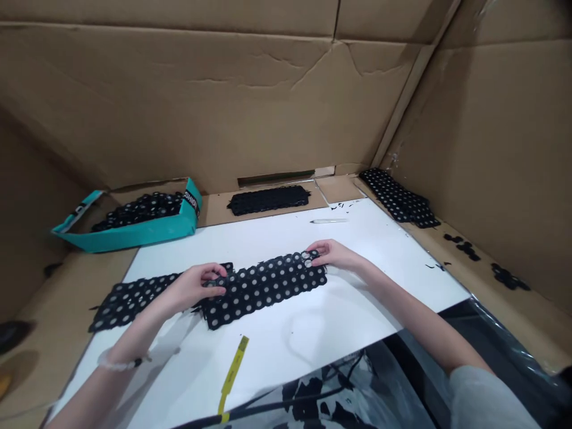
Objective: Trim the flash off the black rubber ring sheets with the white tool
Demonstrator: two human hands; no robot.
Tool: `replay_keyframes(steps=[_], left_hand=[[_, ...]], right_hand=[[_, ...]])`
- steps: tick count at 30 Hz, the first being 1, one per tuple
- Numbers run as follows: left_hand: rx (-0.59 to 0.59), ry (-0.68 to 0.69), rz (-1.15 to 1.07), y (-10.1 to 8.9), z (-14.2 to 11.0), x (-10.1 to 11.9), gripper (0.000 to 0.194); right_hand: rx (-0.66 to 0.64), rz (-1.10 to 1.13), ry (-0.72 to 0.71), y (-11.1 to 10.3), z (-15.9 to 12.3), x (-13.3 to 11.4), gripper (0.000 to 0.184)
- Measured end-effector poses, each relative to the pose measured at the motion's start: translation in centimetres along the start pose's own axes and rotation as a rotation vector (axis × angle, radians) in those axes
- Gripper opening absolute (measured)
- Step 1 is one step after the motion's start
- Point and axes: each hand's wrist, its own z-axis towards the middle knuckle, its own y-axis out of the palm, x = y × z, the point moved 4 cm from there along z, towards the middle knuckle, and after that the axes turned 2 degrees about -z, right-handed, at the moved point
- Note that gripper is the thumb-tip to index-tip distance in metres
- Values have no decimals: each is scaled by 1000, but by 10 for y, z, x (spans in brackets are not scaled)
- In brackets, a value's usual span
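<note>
Cardboard tabletop (214,211), white board (277,357) on it, black perforated mat (263,289) lying across the board. Left hand (192,287) curled on the mat, grip half-closed, hold unclear; right hand (333,253) grip pinching the mat's far end.

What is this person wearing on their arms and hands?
The left hand and right hand are bare, without gloves. A thin pale bracelet with a small dark bead circles the left wrist, and a grey sleeve covers the right upper arm.
</note>
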Motion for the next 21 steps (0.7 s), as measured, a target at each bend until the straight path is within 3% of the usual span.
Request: replay_keyframes(steps=[3, 5, 9, 13, 16, 21], left_hand=[[189, 37, 100, -11, 8, 5, 47], [246, 98, 127, -4, 18, 22, 51], [83, 269, 72, 52, 47, 72, 47], [129, 388, 59, 105, 72, 113, 46], [168, 355, 11, 123, 82, 128, 42], [200, 254, -140, 131, 78, 131, 37]], right_hand=[[-3, 73, -52, 12, 5, 2, 58], [-7, 76, -71, 13, 5, 3, 60], [-41, 102, -82, 7, 1, 5, 55], [-123, 177, -83, 0, 3, 9, 58], [-173, 199, -72, -2, 8, 14, 60], [-134, 186, -178, 4, 9, 18, 53]])
